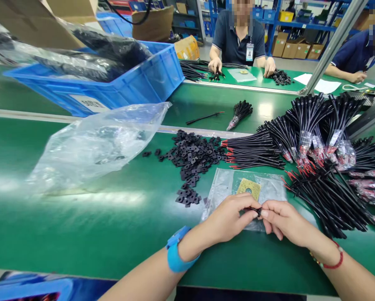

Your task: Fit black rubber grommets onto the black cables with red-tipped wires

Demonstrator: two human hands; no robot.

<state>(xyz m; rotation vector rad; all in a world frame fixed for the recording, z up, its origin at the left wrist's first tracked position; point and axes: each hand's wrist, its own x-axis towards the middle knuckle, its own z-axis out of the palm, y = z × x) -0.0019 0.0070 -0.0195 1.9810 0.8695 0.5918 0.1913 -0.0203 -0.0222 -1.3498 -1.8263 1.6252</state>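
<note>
My left hand (pixel 229 217) and my right hand (pixel 283 221) meet over a clear plastic sheet (pixel 269 188) on the green table (pixel 112 225). Both pinch a small black part (pixel 255 210) between their fingertips. A blue strap circles my left wrist and a red cord my right. On the sheet lies a yellow square pad with a hole (pixel 248 188). A heap of small black flat pieces (pixel 193 156) sits just beyond my left hand. Bundles of black cables with red tips (pixel 319 167) lie to the right.
A crumpled clear bag (pixel 96 142) lies at the left. A blue bin (pixel 112 79) with bagged black goods stands behind it. Across the belt, a person in a dark shirt (pixel 239 37) handles cables; another person's arm (pixel 347 69) rests at far right.
</note>
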